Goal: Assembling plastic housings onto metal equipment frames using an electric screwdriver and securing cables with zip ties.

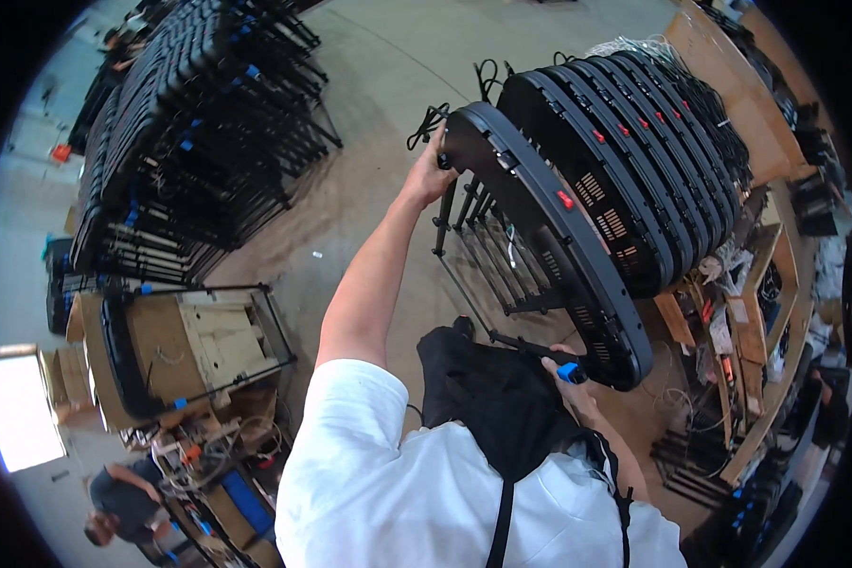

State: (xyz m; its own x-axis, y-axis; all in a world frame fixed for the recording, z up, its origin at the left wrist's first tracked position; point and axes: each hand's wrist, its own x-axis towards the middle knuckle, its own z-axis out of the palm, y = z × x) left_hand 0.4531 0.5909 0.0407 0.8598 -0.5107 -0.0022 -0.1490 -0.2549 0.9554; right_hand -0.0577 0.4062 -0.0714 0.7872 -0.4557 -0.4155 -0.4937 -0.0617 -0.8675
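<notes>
Head view, left fingers (434,154) curled, gripping black panel (545,227)

The long black panel (544,222) at centre right looks like smooth moulded plastic, mostly matt with a soft sheen along its rim; its red switch (565,200) is glossier plastic. The blue clip (571,373) at its lower end also looks plastic. The T-shirt (388,492) is soft white cloth, the apron (492,398) dull black fabric. The floor (379,57) at top appears smooth concrete; the shelf (776,275) at right is raw, unvarnished wood.
</notes>
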